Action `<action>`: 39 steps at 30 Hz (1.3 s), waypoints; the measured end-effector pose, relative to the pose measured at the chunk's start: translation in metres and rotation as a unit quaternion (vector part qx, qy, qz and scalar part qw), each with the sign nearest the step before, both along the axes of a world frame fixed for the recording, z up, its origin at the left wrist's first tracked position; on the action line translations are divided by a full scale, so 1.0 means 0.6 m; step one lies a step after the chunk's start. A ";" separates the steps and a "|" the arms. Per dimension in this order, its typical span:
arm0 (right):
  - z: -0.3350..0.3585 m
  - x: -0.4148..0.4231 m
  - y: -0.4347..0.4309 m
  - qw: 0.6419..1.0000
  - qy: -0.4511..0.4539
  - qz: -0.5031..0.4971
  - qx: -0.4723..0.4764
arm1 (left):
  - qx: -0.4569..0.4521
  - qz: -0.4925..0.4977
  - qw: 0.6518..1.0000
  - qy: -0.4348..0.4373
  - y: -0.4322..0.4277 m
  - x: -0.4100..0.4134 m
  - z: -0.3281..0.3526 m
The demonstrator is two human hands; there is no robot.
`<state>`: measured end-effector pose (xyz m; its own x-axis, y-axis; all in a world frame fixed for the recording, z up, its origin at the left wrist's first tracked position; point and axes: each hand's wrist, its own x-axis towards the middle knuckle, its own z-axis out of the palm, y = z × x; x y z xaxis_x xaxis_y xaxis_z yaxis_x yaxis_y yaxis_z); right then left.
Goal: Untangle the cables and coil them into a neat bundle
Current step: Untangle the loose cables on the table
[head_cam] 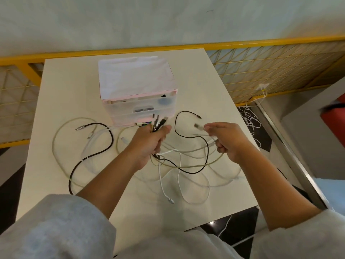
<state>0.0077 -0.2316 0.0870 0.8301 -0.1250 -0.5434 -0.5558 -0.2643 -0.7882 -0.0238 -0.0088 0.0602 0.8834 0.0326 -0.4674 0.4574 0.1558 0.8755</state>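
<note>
Cream tabletop (pixel 61 101) carries the loose cables (pixel 186 165), looped in front of a plastic drawer box (pixel 138 94). Left hand (pixel 151 141) grips several gathered connector ends (pixel 158 124); right hand (pixel 224 139) pinches one grey plug (pixel 198 126). Bring that plug level with the gathered ends before coiling.

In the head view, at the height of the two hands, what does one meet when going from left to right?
Metal plug → left hand, gripping a bunch of cable ends → clear plug → right hand, which pinches it → loose white cords, off to the side.
</note>
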 end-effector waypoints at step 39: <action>0.092 0.038 0.044 0.996 -0.089 0.000 0.003 | -0.094 0.176 0.980 -0.008 0.078 0.020 0.006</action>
